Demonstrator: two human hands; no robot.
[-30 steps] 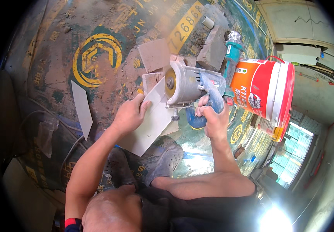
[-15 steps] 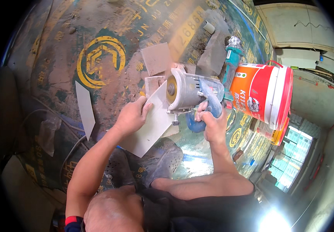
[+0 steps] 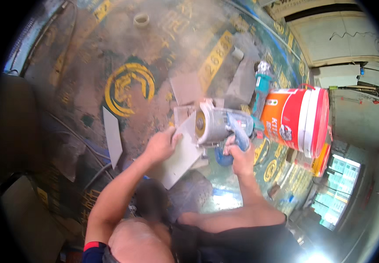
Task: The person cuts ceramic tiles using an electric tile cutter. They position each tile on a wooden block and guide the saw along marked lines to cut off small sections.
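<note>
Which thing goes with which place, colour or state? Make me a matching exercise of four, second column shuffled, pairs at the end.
1. Power cutter
2. Narrow white piece
3. Large bucket
4. Wide white piece

A. Red and orange
B. Held by the left grip
C. On the floor, left of both grips
D. Held by the right grip

Pairs: 1-D, 2-C, 3-A, 4-B

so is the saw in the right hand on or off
Probably on: hazy dust hangs beyond the saw. Whether its disc is spinning, I cannot tell.

Blur softens a bright window (image 3: 337, 190) and lower-right glare.
</note>
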